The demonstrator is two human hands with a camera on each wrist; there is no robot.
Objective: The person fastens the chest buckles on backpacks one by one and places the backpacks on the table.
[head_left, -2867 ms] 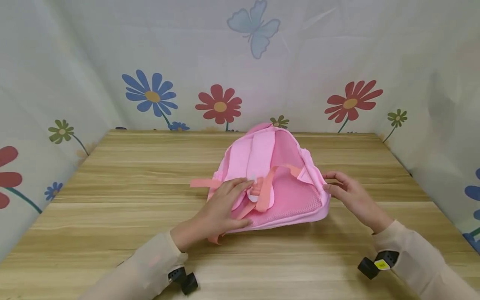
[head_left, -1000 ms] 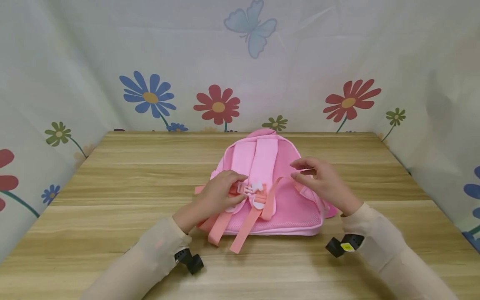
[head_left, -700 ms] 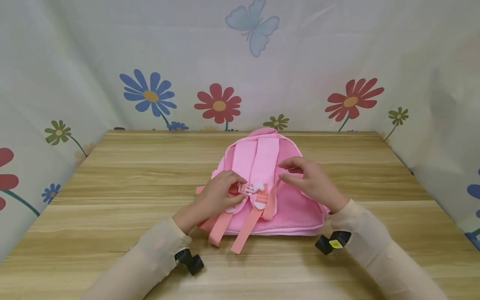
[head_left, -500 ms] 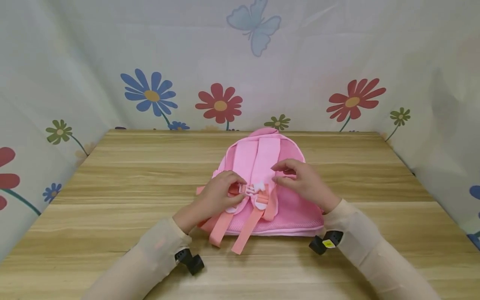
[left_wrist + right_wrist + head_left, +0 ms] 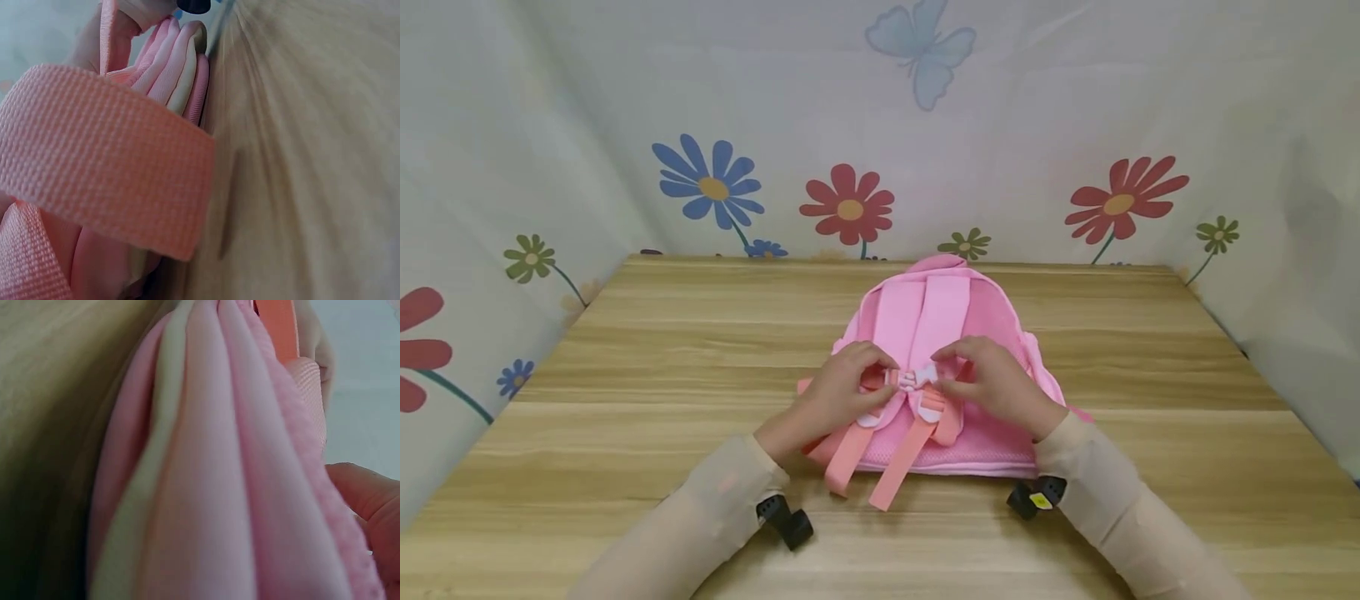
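Note:
A pink backpack [image 5: 898, 308] lies on the table with its back panel and shoulder straps facing up. At the middle of the straps, my left hand [image 5: 831, 387] pinches the pale pronged half of a side-release buckle [image 5: 905, 380]. Opposite it, my right hand [image 5: 1000, 383] has thumb and finger on the white socket half [image 5: 927, 374]. The two halves sit close together; whether they are joined is too small to tell. In the left wrist view a coral webbing strap [image 5: 106, 162] covers most of the bag. The bag's side [image 5: 212, 462] fills the right wrist view.
Loose coral strap ends [image 5: 898, 467] hang over the bag's lower edge onto the wooden table [image 5: 685, 325]. A white cloth backdrop [image 5: 1000, 108] printed with flowers and a butterfly stands behind and at both sides.
My right hand has moved left from the bag's right edge to the socket half. My left hand went from lying on the bag to pinching the pronged half.

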